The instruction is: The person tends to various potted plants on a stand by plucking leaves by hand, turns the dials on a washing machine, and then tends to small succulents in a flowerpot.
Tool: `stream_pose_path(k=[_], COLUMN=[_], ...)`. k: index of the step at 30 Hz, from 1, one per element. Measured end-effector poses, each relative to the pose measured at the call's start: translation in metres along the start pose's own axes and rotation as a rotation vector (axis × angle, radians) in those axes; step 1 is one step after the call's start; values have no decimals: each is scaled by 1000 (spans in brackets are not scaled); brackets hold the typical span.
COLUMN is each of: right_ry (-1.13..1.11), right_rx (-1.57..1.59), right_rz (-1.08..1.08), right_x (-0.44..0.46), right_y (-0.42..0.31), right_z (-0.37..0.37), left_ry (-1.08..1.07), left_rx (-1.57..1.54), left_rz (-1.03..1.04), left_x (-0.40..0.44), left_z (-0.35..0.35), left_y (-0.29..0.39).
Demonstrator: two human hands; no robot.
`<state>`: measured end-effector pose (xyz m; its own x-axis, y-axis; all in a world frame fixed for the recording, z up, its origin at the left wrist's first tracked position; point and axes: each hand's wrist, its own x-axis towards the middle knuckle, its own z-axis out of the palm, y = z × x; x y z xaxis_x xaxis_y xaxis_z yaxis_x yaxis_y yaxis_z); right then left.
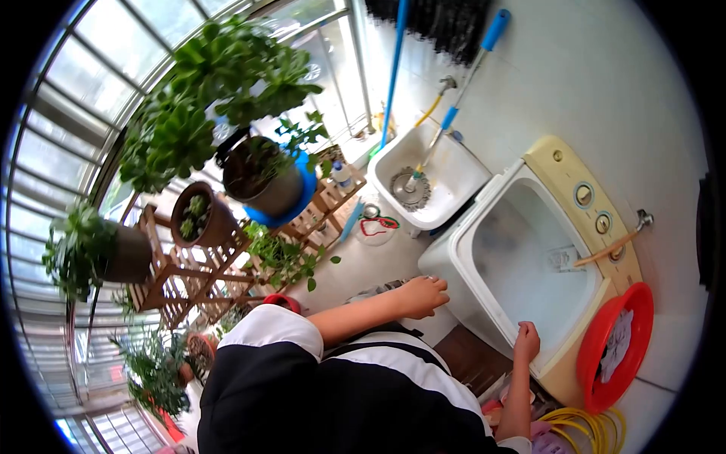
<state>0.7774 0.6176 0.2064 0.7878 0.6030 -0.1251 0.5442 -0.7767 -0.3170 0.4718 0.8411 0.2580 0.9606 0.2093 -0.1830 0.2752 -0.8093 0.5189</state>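
My left hand [423,297] hovers by the near left side of the washing machine [454,265], its fingers curled; what they hold, if anything, is hidden. Over the machine's front rim is my right hand [526,342], with fingers folded in and nothing distinct showing in them. The open tub [522,280] holds cloudy, pale water. A tan hose [611,250] runs from the wall tap [643,219] into the tub. Knobs line the machine's cream panel [567,170].
A red basin [645,325] with a pale cloth stands at the right, above a coiled yellow hose [597,427]. Behind is a white sink [454,170] with a mop [411,188] in it. Potted plants [272,181] fill a wooden rack [181,280] at the left.
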Motion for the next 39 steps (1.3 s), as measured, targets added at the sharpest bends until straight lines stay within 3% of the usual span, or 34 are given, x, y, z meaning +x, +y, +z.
stream_pose_path(k=[4,13,18,20,23,25,29,31,36,39], right_ry=[13,-58,-127,86,386,377,-101,-156,-454,-593], right_rx=[-9,44,122,-214,-24,153,515,377,370,370], right_rz=[-62,-153,-130,-215,-355,-560,-768,-1083,-1498,-1478], right_x=[2,22,44,43,39,26,-56,-111,-241,-296], right_y=[6,25,28,15,-60,-128,-279,-341,-450,-492], right_z=[0,6,6,1,-1,14,60,83,121,128], left_ry=[-6,-22,167,207,255,409,485,547,618,658], left_rx=[24,18,-121,-164,-95,-96,-77,-73,-103,-187], left_rz=[-78,-520,-568,-578,-668,-756,-815,-927,-1005,-1049], left_x=[-60,-178,-231,-263,-322,-361,-429,-457,-521,-551], left_z=[18,55,61,58,65,81,100,99,118,133], left_y=[-2,-17,-19,-21,-26,-31,-29,-18,0,4])
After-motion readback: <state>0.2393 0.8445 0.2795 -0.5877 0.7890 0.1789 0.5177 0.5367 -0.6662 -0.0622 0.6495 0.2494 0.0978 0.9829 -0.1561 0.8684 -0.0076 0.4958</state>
